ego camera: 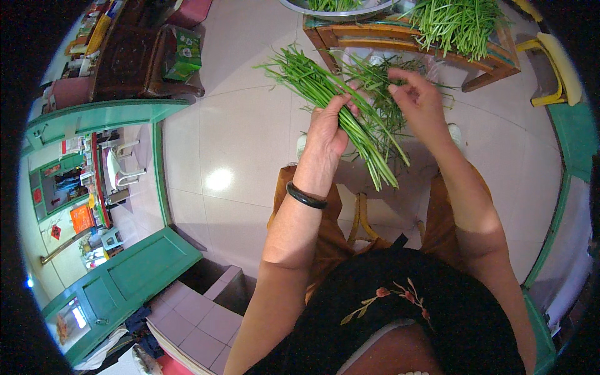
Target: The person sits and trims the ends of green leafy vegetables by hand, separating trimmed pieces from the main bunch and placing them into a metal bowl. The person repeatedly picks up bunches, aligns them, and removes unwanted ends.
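Observation:
My left hand [331, 123] grips a bunch of long green chives [323, 89], which slants from the upper left to the lower right. The pale stem ends point towards my knees. To the right, my right hand [418, 101] hovers with bent fingers, thumb and forefinger apart, and I see nothing held between them. Below both hands lies a heap of loose leaves and trimmings [382, 115] on the floor, partly hidden by the bunch and my right hand.
A low wooden table [365, 33] stands ahead, bearing a metal basin [347, 14] with greens and a pile of chives [461, 28]. A yellow-framed chair [558, 70] is at the right. On the left are a green box [185, 54] and a green door [136, 276].

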`<act>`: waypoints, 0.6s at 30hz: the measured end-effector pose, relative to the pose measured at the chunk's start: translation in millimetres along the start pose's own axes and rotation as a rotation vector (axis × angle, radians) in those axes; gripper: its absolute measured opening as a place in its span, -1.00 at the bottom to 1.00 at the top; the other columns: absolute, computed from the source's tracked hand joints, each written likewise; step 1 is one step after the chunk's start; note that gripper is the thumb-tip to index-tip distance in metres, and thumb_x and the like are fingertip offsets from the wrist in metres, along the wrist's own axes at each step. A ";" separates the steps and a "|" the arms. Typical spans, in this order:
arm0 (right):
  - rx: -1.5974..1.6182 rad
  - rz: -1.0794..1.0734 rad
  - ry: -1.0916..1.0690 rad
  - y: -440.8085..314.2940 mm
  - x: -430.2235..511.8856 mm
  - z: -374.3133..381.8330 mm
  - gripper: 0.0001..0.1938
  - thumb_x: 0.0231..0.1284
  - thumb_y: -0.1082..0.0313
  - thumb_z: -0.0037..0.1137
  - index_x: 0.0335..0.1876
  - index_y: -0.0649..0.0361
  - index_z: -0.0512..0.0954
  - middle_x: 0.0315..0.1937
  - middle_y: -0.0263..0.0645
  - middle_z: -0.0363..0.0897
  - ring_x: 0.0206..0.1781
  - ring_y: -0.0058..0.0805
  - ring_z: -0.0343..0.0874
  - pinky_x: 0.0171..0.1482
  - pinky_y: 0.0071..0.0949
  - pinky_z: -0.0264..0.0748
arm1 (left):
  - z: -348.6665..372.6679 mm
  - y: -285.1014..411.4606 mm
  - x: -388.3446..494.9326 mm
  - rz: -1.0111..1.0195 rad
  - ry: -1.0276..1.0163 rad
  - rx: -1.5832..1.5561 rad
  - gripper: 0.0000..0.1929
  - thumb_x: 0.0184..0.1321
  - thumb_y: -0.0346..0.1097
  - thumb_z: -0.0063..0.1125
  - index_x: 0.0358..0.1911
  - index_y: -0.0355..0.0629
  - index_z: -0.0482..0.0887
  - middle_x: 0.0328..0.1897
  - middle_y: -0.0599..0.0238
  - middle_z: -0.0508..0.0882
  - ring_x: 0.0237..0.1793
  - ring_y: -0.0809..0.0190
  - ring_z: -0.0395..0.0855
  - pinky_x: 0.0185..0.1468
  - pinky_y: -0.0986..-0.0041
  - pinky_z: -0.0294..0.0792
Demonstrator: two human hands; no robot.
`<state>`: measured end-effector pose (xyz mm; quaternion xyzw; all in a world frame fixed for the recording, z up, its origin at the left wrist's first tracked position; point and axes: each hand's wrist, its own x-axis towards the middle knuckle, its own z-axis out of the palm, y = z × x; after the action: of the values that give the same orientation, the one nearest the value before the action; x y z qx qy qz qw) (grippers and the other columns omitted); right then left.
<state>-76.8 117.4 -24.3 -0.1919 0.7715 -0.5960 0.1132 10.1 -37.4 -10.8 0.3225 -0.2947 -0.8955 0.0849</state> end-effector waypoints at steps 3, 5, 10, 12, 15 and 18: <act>-0.042 -0.010 -0.227 -10.2 -10.6 1.4 -0.68 0.07 0.41 0.22 -0.03 0.21 0.50 -0.26 -0.33 0.54 -0.28 -0.66 0.48 -0.27 -0.65 0.44 | -13.9 -3.1 6.8 0.005 0.013 0.030 -0.80 0.11 -0.53 0.10 -0.16 -0.32 0.55 -0.24 0.21 0.63 -0.46 0.34 0.51 -0.36 0.51 0.48; -0.165 -0.128 -0.267 -27.2 -19.2 8.1 -0.73 0.04 0.38 0.24 -0.12 0.23 0.51 -0.31 -0.33 0.54 -0.31 -0.67 0.47 -0.28 -0.63 0.44 | -21.5 -6.3 11.1 0.019 0.037 0.047 -0.79 0.11 -0.54 0.09 -0.15 -0.32 0.53 -0.20 0.19 0.63 -0.46 0.34 0.51 -0.37 0.53 0.48; -0.106 -0.013 -0.269 -15.2 -20.3 11.1 -0.88 0.08 0.41 0.18 -0.37 0.31 0.52 -0.56 -0.37 0.49 -0.48 -0.67 0.38 -0.37 -0.58 0.34 | -8.5 -6.8 7.1 0.047 0.006 0.064 -0.78 0.09 -0.57 0.08 -0.16 -0.30 0.53 -0.24 0.22 0.62 -0.45 0.35 0.48 -0.40 0.57 0.45; -0.079 -0.063 -0.234 -16.9 -19.8 9.9 -0.88 0.11 0.42 0.15 -0.40 0.33 0.52 -0.60 -0.38 0.47 -0.49 -0.68 0.36 -0.41 -0.58 0.31 | -8.5 -6.8 7.5 0.045 0.002 0.088 -0.78 0.08 -0.58 0.07 -0.17 -0.29 0.53 -0.26 0.23 0.61 -0.45 0.36 0.47 -0.42 0.58 0.42; -0.140 0.002 -0.188 -10.8 -17.8 8.2 -0.85 0.07 0.35 0.13 -0.45 0.29 0.54 -0.57 -0.21 0.54 -0.53 -0.44 0.48 -0.40 -0.44 0.38 | -2.8 -6.0 1.7 0.083 -0.021 0.154 -0.86 0.06 -0.58 0.07 -0.30 -0.19 0.54 -0.35 0.35 0.57 -0.44 0.41 0.44 -0.45 0.61 0.29; -0.068 0.008 -0.135 -2.8 -13.2 4.0 -0.87 0.20 0.39 0.08 -0.37 0.30 0.53 -0.55 -0.41 0.52 -0.50 -0.74 0.35 -0.43 -0.65 0.30 | -5.8 -4.5 3.4 0.084 -0.031 0.181 -0.86 0.05 -0.58 0.08 -0.31 -0.19 0.54 -0.36 0.36 0.55 -0.44 0.41 0.43 -0.46 0.61 0.28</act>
<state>-62.8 119.1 -23.4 -0.2324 0.7825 -0.5548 0.1607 11.3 -37.6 -18.8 0.3025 -0.3889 -0.8657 0.0884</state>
